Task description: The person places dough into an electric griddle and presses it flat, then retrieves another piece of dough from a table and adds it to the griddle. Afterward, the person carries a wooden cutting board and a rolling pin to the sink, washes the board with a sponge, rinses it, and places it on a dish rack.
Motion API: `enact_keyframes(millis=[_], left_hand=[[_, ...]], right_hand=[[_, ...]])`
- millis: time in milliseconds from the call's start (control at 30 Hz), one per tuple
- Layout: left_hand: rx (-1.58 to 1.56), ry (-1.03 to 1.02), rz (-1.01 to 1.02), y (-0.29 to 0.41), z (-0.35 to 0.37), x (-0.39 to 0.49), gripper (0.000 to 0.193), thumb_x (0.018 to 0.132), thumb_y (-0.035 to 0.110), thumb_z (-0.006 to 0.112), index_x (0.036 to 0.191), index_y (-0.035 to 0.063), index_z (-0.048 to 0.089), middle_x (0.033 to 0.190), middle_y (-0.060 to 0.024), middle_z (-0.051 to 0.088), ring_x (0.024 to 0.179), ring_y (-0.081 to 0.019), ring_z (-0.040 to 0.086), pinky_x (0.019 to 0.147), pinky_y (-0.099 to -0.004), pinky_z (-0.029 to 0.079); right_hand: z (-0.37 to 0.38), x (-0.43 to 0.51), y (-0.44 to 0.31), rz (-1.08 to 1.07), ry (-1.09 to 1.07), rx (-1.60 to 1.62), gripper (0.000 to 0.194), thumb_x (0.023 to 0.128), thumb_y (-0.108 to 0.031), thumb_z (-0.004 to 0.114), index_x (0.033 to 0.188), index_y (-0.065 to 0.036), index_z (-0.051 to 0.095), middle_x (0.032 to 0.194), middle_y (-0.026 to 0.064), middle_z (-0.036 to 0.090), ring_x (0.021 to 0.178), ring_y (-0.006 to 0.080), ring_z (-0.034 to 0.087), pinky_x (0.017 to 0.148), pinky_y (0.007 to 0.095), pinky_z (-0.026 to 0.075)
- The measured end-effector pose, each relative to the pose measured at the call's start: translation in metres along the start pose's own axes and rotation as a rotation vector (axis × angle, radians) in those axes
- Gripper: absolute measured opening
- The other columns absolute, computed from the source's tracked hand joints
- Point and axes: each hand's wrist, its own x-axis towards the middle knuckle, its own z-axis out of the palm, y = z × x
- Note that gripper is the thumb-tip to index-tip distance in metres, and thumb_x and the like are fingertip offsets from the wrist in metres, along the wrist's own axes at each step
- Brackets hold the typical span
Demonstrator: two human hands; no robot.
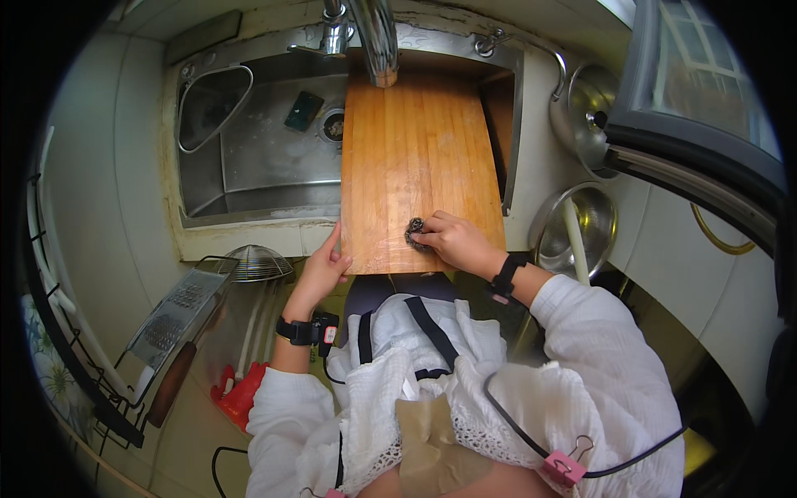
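Note:
A large wooden cutting board [423, 149] lies across the right part of the stainless steel sink [280, 155], its near end jutting over the counter edge towards my body. Its surface looks wet near that end. My left hand [320, 267] grips the board's near left corner, thumb at the edge. In the fingers of my right hand [457, 243] is a metal scouring ball [416, 234], pressed on the board near its front edge. The fingertips are partly hidden behind the ball.
A chrome faucet [377, 43] overhangs the board's far end. A dark green scouring pad [304, 111] lies by the drain [334, 124]. Metal bowls [576, 230] stand at right beneath an open window sash [691, 118]. A grater [180, 311] and wire strainer [256, 263] hang at left.

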Motion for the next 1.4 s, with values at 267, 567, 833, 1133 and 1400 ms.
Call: enact_keyframes(millis=[267,567,833,1133,1400], left_hand=[[0.046,0.043,-0.005,-0.004,0.002,-0.004,0.073,0.091,0.005,0.062,0.153,0.0235,0.028,0.079,-0.0001,0.051,0.067,-0.0084,0.053,0.061,-0.0255,0.053],[0.012,0.025,-0.022,0.0,0.002,-0.003,0.072,0.092,0.006,0.062,0.153,0.0251,0.028,0.082,-0.0008,0.053,0.068,-0.0082,0.053,0.063,-0.0257,0.053],[0.05,0.05,-0.001,-0.003,0.002,-0.005,0.072,0.092,0.007,0.063,0.152,0.0266,0.029,0.08,-0.0006,0.053,0.07,-0.0084,0.053,0.064,-0.0261,0.054],[0.004,0.003,-0.008,0.0,0.001,-0.005,0.074,0.092,0.004,0.062,0.153,0.0253,0.027,0.082,-0.0003,0.051,0.071,-0.0082,0.052,0.064,-0.0247,0.054],[0.009,0.02,-0.043,0.008,0.002,-0.009,0.073,0.092,0.002,0.061,0.153,0.0252,0.029,0.082,0.0019,0.048,0.071,-0.006,0.05,0.065,-0.0235,0.053]], right_hand=[[-0.012,0.13,0.11,0.282,0.133,-0.214,0.023,0.086,-0.004,0.061,0.104,-0.012,0.074,0.104,0.0131,0.068,0.096,0.0308,0.065,0.084,0.0389,0.053],[0.015,0.035,-0.028,-0.194,0.005,0.053,0.018,0.085,-0.012,0.065,0.1,-0.013,0.074,0.092,0.0094,0.066,0.09,0.0262,0.063,0.077,0.0375,0.054],[-0.029,0.148,0.127,0.389,0.076,-0.256,0.016,0.089,-0.015,0.061,0.099,-0.01,0.073,0.109,0.014,0.068,0.098,0.0296,0.066,0.085,0.0388,0.053],[-0.015,0.013,0.066,0.195,0.085,-0.268,0.02,0.089,-0.011,0.057,0.102,-0.011,0.073,0.105,0.0104,0.067,0.099,0.0303,0.063,0.081,0.0382,0.054],[-0.04,0.158,0.261,0.984,0.231,-0.399,0.015,0.082,-0.012,0.061,0.088,-0.004,0.072,0.095,0.0197,0.069,0.09,0.037,0.068,0.076,0.0472,0.056]])
